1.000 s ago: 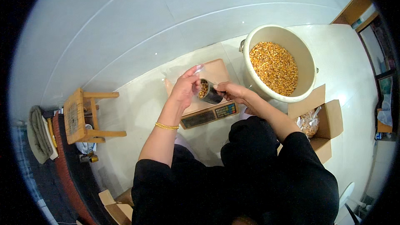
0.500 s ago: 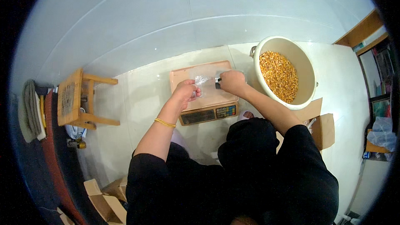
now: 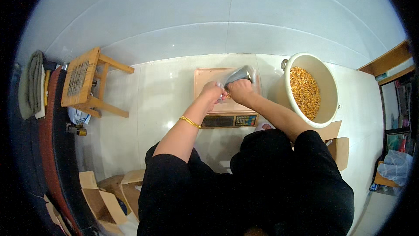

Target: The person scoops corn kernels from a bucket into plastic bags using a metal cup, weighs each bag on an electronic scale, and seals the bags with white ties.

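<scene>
My left hand (image 3: 211,92) is closed on a clear plastic bag (image 3: 221,83) over the pale orange pan of a weighing scale (image 3: 204,76). Gripped in my right hand (image 3: 241,91) is a shiny metal scoop (image 3: 240,74), tilted, with its end by the bag's mouth. A few corn kernels (image 3: 228,96) show between the two hands. My fingers hide part of the bag and the scoop's handle. To the right, a cream bucket (image 3: 332,94) holds a heap of yellow corn kernels (image 3: 304,92).
A wooden stool (image 3: 80,79) lies tipped at the left beside a dark padded bench (image 3: 61,148). Opened cardboard boxes (image 3: 102,205) sit at the lower left, another box (image 3: 339,151) below the bucket. A pale wall (image 3: 196,9) stands behind the scale.
My hands have come closer together, and the right one has turned the scoop so its metal body shows. Kernels now appear by the bag. The whole view has shifted slightly.
</scene>
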The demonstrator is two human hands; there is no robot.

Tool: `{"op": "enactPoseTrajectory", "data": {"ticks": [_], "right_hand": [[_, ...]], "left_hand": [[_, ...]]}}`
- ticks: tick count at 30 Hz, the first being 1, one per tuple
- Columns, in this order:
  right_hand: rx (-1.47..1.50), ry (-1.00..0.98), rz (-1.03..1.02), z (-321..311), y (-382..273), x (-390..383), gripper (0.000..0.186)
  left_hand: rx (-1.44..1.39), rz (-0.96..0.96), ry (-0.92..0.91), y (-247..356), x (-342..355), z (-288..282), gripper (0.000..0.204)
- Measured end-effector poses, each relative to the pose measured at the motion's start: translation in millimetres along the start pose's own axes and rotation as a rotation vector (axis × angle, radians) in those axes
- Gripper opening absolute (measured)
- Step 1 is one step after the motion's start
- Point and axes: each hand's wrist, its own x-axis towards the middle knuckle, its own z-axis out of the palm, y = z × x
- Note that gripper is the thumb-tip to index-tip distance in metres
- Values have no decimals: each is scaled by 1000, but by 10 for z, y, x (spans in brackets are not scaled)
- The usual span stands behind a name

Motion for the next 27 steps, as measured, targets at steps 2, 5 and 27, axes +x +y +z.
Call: {"op": "enactPoseTrajectory", "data": {"ticks": [2,5,27], "right_hand": [[-106,-53,-26,18,57,0,14],[-147,64,-52,7,161,-130,15],[1167,434,790,-296,2006,-2070,38]], "left_hand": [[-30,29,-7,43,-4,-87,9],[-146,71,39,107,-80,-133,7],[-184,60,21,203,-140,-101,46]]}}
